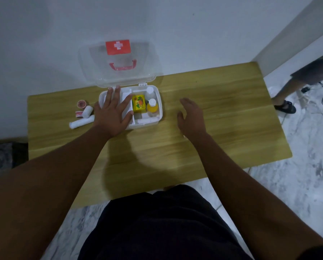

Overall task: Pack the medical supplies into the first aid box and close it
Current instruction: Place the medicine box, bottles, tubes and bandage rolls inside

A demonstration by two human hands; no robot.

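Note:
The white first aid box (159,109) stands open on the wooden table (222,119), its clear lid (93,64) upright against the wall, showing a red cross label and red handle. Inside lie a yellow carton (138,102), a bottle of orange liquid (152,107), a clear bottle (149,91) and a white roll (147,121). My left hand (113,111) lies flat with spread fingers over the box's left half. My right hand (191,117) hovers over the table right of the box, fingers relaxed, holding nothing. Left of the box lie two white bandage rolls (81,122) and two red-and-white tape rolls (79,108).
The table stands against a white wall, with marble floor around it. Another person's legs and sandalled foot (286,106) stand past the table's right end, near cables on the floor. A dark object (5,156) sits at the left edge.

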